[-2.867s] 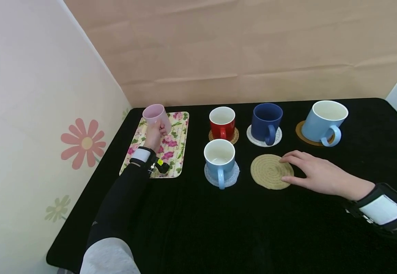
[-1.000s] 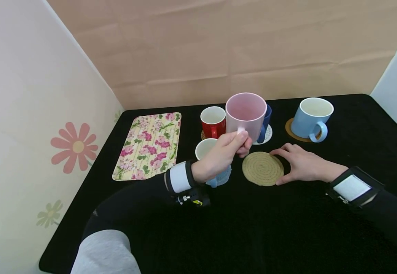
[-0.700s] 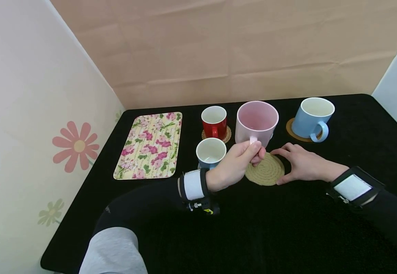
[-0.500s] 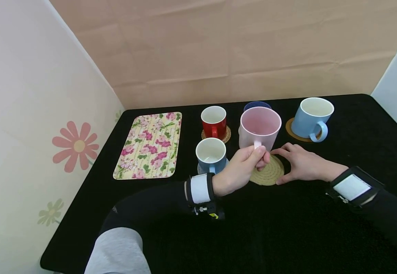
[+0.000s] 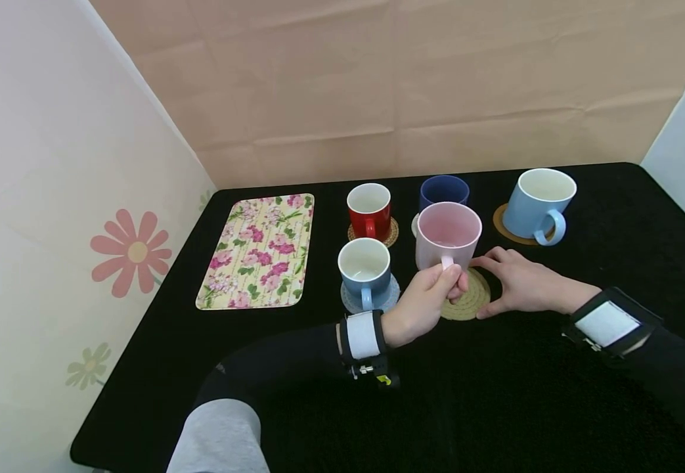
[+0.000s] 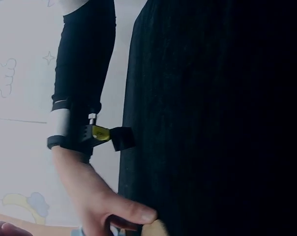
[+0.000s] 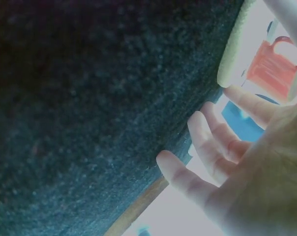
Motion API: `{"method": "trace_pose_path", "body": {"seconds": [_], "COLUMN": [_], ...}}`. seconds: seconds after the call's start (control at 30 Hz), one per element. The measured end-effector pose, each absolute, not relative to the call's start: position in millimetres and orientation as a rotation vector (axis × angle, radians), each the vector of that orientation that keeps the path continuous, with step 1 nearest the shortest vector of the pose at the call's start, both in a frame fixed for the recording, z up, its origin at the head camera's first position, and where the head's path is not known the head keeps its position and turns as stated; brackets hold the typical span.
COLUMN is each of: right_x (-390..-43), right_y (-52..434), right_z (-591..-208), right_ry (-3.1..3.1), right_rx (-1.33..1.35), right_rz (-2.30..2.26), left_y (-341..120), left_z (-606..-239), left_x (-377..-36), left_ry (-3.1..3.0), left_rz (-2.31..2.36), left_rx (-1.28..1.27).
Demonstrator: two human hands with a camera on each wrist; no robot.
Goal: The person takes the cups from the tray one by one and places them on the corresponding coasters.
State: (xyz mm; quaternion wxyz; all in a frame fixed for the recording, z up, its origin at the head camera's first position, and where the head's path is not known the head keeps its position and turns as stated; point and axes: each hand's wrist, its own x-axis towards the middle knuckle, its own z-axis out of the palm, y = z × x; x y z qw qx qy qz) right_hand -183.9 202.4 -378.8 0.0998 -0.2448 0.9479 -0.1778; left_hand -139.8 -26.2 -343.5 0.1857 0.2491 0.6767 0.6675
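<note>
Black cloth covers the tabletop (image 5: 496, 407), and nearest the viewer both dark-sleeved forearms reach forward over it. The left hand (image 5: 421, 302) has its fingers (image 5: 445, 279) curled round the handle of a pale pink ceramic mug (image 5: 448, 235), holding it upright right over the round woven straw coaster (image 5: 473, 303); whether the mug's base touches the coaster cannot be told. The right hand (image 5: 519, 284) lies flat with fingers relaxed and spread, their tips touching the coaster's right edge and gripping nothing. Just left of the pink mug stands a small light blue mug with a white inside (image 5: 366, 269) on a pale grey round coaster (image 5: 391, 297). Farther left lies a rectangular floral-print mat with pink blossoms (image 5: 259, 249). Behind, in the back row, a red mug (image 5: 368, 209) sits on a woven coaster, a dark blue mug (image 5: 444, 190) is partly hidden behind the pink one, and a large light blue mug (image 5: 540, 200) rests on a brown round coaster (image 5: 500, 220).
</note>
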Motion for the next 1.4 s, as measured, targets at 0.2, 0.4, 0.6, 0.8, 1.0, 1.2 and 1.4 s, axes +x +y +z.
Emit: {"method": "trace_pose_path", "body": {"seconds": [0.2,0.4,0.6,0.8,1.0,1.2,1.4], "right_x": [-184.6,-185.3,-185.2,-185.7,-186.8,-187.7,-188.8], "right_y": [203.0,203.3,203.9,204.3,205.1,204.0,205.1], "right_z": [-379.0,-380.6,-381.5,-381.0,-381.3,-381.9,-381.7], "right_ry": [2.814,2.819,2.825,2.819,2.812,2.816,2.820], "right_rx": [-0.726,-0.741,-0.750,-0.751,-0.743,-0.725,-0.753], "right_rz": [-0.494,-0.488,-0.489,-0.489,-0.477,-0.471,-0.492], "left_y": [-21.2,-18.0,-15.2,-15.1,-20.2,-22.3,-17.6], "left_z": [-354.3,-367.5,-379.4,-382.1,-380.4,-380.4,-383.5], "left_x": [-135.4,-130.9,-131.4,-133.4,-139.1,-141.7,-140.9], "left_ry": [1.911,1.928,1.920,1.871,1.708,1.641,1.646], "left_rz": [1.857,1.838,1.820,1.787,1.761,1.759,1.754], "left_rx": [0.654,0.631,0.595,0.595,0.574,0.608,0.637]}}
